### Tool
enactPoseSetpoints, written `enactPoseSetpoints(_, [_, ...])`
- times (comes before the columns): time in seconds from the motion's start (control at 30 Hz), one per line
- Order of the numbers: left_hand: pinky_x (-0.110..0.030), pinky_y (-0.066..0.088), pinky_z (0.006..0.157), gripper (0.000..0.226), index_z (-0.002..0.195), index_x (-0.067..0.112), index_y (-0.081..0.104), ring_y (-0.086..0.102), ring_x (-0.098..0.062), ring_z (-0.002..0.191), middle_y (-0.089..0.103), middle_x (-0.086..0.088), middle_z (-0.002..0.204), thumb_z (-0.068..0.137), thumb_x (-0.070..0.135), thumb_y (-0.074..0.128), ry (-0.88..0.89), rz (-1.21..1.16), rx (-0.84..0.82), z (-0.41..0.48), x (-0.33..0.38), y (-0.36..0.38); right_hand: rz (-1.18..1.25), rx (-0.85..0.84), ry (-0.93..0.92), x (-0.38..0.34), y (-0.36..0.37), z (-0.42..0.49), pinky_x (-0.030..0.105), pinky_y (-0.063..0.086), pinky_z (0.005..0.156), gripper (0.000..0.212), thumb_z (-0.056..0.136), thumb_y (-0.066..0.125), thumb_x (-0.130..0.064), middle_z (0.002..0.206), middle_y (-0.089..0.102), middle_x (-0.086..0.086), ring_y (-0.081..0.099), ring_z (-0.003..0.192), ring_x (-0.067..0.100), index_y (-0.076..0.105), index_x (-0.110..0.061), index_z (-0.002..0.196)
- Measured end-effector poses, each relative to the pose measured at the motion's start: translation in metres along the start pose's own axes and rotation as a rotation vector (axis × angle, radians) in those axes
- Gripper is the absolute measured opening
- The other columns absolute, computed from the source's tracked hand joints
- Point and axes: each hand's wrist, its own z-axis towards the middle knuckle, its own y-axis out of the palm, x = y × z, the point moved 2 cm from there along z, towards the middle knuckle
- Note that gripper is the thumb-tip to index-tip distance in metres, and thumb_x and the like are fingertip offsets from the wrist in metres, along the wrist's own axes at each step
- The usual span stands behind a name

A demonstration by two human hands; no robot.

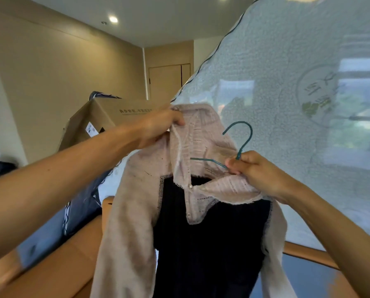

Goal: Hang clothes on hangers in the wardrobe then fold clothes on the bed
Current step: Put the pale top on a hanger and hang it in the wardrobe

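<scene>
Right, head view: pink-and-dark knit garment (pixel 192 211) is held up mid-frame, pink sleeves hanging down both sides of the dark body. Left grip (pixel 158 127) is curled, pinching the top edge of the pink collar. Right grip (pixel 257 173) is curled round the neck of a teal wire hanger (pixel 244 147) just below its hook, w/ the collar's other side bunched under it; one hanger arm lies across the collar. Bkgd: cardboard box (pixel 106 119) behind L forearm, pale fleece blanket (pixel 287 61) at R.

Print on the cardboard box (pixel 106 119) and the fleece's round emblem (pixel 317 96) are illegibly blurred.
</scene>
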Motion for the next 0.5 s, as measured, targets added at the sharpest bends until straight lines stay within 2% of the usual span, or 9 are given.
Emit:
enactPoseSetpoints(0.1, [-0.030,0.050,0.075,0.014,0.099,0.014,0.064,0.060,-0.024,0.087,0.065,-0.005,0.092,0.096,0.017,0.051,-0.009,0.073,-0.048,-0.001,-0.015,-0.006,0.005,0.068,-0.002,-0.003,-0.013,-0.004,0.033,0.021,0.055,0.045,0.102,0.053,-0.026,0.057,0.029,-0.001,0.024,0.053,0.017,0.039,-0.019,0.060])
enactPoseSetpoints(0.13, [-0.029,0.050,0.078,0.018,0.102,0.019,0.068,0.062,-0.022,0.092,0.067,0.001,0.099,0.098,0.018,0.050,0.002,0.070,-0.067,-0.001,-0.019,-0.007,-0.005,0.071,-0.004,-0.004,-0.014,-0.005,0.034,0.021,0.056,0.045,0.100,0.054,-0.028,0.056,0.029,-0.001,0.024,0.054,0.018,0.039,-0.019,0.059])
enactPoseSetpoints(0.2, [-0.033,0.048,0.094,0.027,0.120,0.033,0.067,0.060,-0.018,0.109,0.064,0.010,0.120,0.101,0.025,0.050,0.017,0.139,-0.089,-0.002,-0.029,-0.007,-0.038,0.065,-0.009,-0.008,-0.013,-0.007,0.034,0.020,0.055,0.047,0.100,0.055,-0.028,0.052,0.028,-0.005,0.022,0.050,0.016,0.037,-0.018,0.058])
enactPoseSetpoints(0.23, [-0.032,0.047,0.094,0.029,0.126,0.034,0.064,0.058,-0.015,0.111,0.061,0.011,0.124,0.101,0.031,0.050,0.017,0.214,-0.090,-0.004,-0.034,-0.007,-0.065,0.072,-0.007,-0.010,-0.012,-0.009,0.033,0.020,0.054,0.048,0.101,0.054,-0.027,0.050,0.027,-0.007,0.021,0.047,0.016,0.037,-0.017,0.058])
enactPoseSetpoints(0.27, [-0.028,0.045,0.089,0.029,0.126,0.033,0.064,0.057,-0.009,0.107,0.061,0.013,0.121,0.102,0.038,0.050,0.022,0.285,-0.099,-0.007,-0.041,-0.006,-0.093,0.084,-0.004,-0.013,-0.011,-0.011,0.032,0.020,0.052,0.047,0.101,0.053,-0.026,0.048,0.026,-0.009,0.021,0.045,0.014,0.037,-0.016,0.058])
enactPoseSetpoints(0.33, [-0.025,0.043,0.077,0.034,0.106,0.031,0.068,0.055,0.002,0.088,0.062,0.021,0.097,0.097,0.058,0.049,0.074,0.412,-0.117,-0.014,-0.053,-0.001,-0.156,0.130,0.006,-0.019,-0.011,-0.014,0.028,0.020,0.048,0.048,0.101,0.053,-0.026,0.043,0.027,-0.012,0.022,0.039,0.009,0.036,-0.016,0.057])
enactPoseSetpoints(0.37, [-0.028,0.042,0.075,0.042,0.095,0.030,0.067,0.056,0.001,0.080,0.061,0.021,0.086,0.091,0.069,0.049,0.136,0.478,-0.094,-0.018,-0.058,0.000,-0.187,0.160,0.013,-0.022,-0.012,-0.015,0.027,0.021,0.047,0.047,0.100,0.053,-0.025,0.040,0.028,-0.012,0.023,0.037,0.007,0.036,-0.016,0.057])
enactPoseSetpoints(0.4, [-0.031,0.045,0.076,0.052,0.092,0.030,0.066,0.058,-0.001,0.079,0.062,0.019,0.084,0.083,0.078,0.048,0.206,0.542,-0.046,-0.024,-0.062,0.001,-0.213,0.184,0.019,-0.024,-0.013,-0.015,0.027,0.022,0.046,0.046,0.100,0.053,-0.024,0.039,0.029,-0.012,0.024,0.035,0.005,0.038,-0.015,0.057])
enactPoseSetpoints(0.5, [-0.036,0.052,0.083,0.073,0.112,0.031,0.061,0.059,-0.008,0.098,0.061,0.016,0.108,0.070,0.090,0.048,0.425,0.730,0.202,-0.040,-0.069,-0.002,-0.249,0.241,0.060,-0.025,-0.022,-0.017,0.026,0.023,0.047,0.041,0.100,0.053,-0.025,0.036,0.031,-0.010,0.026,0.033,0.005,0.046,-0.012,0.062])
